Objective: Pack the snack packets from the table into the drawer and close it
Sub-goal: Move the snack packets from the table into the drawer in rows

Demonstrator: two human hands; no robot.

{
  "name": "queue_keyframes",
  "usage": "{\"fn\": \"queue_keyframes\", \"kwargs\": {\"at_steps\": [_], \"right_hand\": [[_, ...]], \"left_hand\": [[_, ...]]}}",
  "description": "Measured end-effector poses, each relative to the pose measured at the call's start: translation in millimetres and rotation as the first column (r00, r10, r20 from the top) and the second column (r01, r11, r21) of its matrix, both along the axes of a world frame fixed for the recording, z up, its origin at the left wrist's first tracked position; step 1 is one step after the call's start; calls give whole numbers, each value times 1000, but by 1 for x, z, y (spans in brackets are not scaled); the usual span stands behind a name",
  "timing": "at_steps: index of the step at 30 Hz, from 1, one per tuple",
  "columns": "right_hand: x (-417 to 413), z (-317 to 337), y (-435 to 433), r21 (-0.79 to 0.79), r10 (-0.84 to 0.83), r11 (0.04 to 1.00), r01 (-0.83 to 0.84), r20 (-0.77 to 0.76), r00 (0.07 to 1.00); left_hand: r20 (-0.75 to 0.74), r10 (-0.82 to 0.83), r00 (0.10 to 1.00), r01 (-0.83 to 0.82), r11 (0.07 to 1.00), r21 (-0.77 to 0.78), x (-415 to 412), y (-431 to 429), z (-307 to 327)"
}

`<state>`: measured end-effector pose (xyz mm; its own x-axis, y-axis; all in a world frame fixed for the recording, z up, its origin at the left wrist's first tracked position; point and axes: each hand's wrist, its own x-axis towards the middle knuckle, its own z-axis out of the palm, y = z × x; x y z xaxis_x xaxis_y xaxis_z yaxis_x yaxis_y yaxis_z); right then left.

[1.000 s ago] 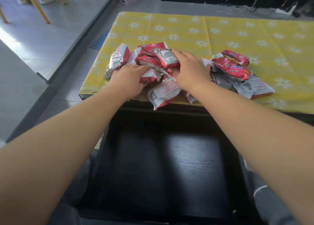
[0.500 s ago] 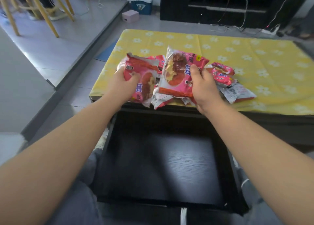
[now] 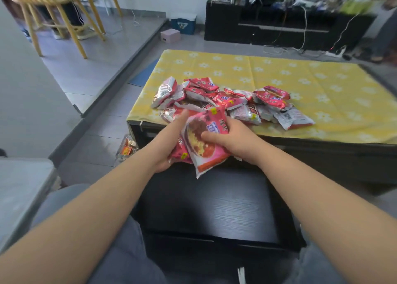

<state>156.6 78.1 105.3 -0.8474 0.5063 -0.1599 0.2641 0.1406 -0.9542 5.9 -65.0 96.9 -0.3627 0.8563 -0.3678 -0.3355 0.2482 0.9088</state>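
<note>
A heap of red and silver snack packets [image 3: 227,100] lies near the front edge of the table with the yellow flowered cloth [image 3: 268,69]. My right hand [image 3: 234,138] grips a pink packet [image 3: 204,142] over the back edge of the open black drawer [image 3: 214,206]. Behind that packet, my left hand [image 3: 169,142] holds a second pink packet [image 3: 181,152], mostly hidden. The drawer's dark wooden bottom holds nothing visible.
A loose packet [image 3: 126,148] lies on the grey floor left of the table. My legs in grey trousers flank the drawer. Wooden chairs [image 3: 53,11] stand back left, a black TV cabinet [image 3: 285,28] with cables back right, and small boxes [image 3: 171,35] on the floor.
Both hands took a pink packet each from the heap, lifted them, then drew them back and down together over the drawer. The camera tilted up.
</note>
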Motion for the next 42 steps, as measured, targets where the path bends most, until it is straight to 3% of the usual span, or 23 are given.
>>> {"fn": "queue_keyframes", "kwargs": {"at_steps": [3, 6, 8, 10, 13, 16, 18, 21, 27, 33, 39, 42], "right_hand": [[7, 9, -6, 199, 79, 974, -107, 144, 986], [11, 12, -15, 513, -149, 857, 45, 165, 975], [11, 8, -17, 561, -301, 809, 175, 140, 943], [12, 5, -24, 476, -369, 846, 238, 202, 907], [12, -2, -37, 162, -326, 943, 289, 293, 899], [9, -12, -44, -173, -261, 938, 300, 218, 940], [6, -16, -41, -284, -311, 900, 330, 113, 944], [6, -16, -31, -222, -354, 908, 356, 50, 934], [9, -18, -23, 207, -201, 959, 195, 11, 979], [-1, -28, -43, 226, -73, 972, 70, 7, 997], [-6, -45, -58, 161, -127, 977, 143, -107, 986], [-13, -58, -68, 47, -167, 983, 178, -184, 969]], "left_hand": [[-49, 27, 998, -25, 999, 35, 4, -6, -8], [-2, 203, 979, -203, 978, 57, 10, -9, -13], [47, 296, 954, -299, 951, 81, 11, -9, -16], [63, 363, 930, -368, 922, 117, 11, -10, -18], [91, 405, 910, -415, 891, 181, 13, -11, -19], [86, 363, 928, -373, 906, 200, 14, -12, -16], [96, 282, 955, -294, 944, 150, 15, -16, -12], [159, 167, 973, -178, 983, 52, 16, -21, -10], [219, 27, 975, -40, 998, 55, 25, -19, -15], [161, 70, 984, -68, 997, -23, 36, -13, -30], [101, 255, 962, -251, 967, -45, 44, -3, -35], [144, 298, 944, -290, 954, -75, 50, -4, -37]]}}
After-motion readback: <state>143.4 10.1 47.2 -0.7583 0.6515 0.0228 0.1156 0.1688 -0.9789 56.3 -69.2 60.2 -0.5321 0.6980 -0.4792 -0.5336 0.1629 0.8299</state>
